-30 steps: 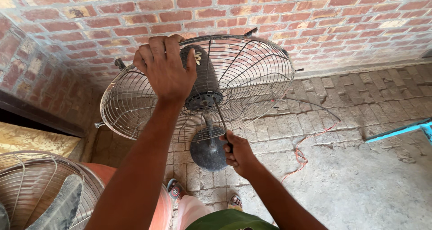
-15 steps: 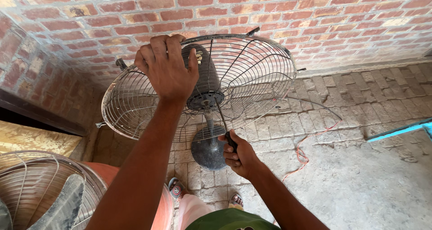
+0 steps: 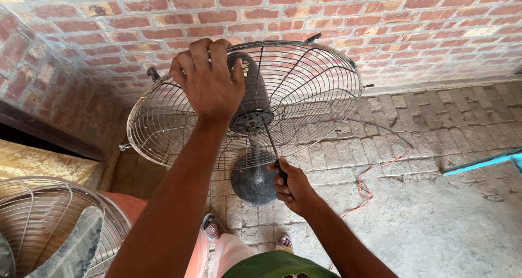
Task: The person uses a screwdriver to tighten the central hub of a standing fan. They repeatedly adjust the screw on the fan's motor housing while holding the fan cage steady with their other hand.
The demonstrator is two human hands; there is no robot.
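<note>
A pedestal fan stands in front of me, its round wire rear guard point(image 3: 321, 87) tilted up and its dark motor point(image 3: 254, 96) at the centre. My left hand point(image 3: 209, 79) grips the top of the guard and motor housing. My right hand point(image 3: 291, 184) holds a screwdriver point(image 3: 270, 139), whose thin shaft runs up to the hub of the motor. Below sits the fan's round dark base point(image 3: 253, 183) on the brick paving.
A red brick wall point(image 3: 380, 17) rises behind the fan. A second wire fan guard with a grey blade point(image 3: 51, 234) lies at lower left. An orange cable point(image 3: 375, 174) trails over the paving. A blue edge point(image 3: 484, 162) shows at right. My sandalled feet point(image 3: 212, 226) are below.
The view has shifted slightly and the fan guard sits a little more to the right. Both hands keep their holds.
</note>
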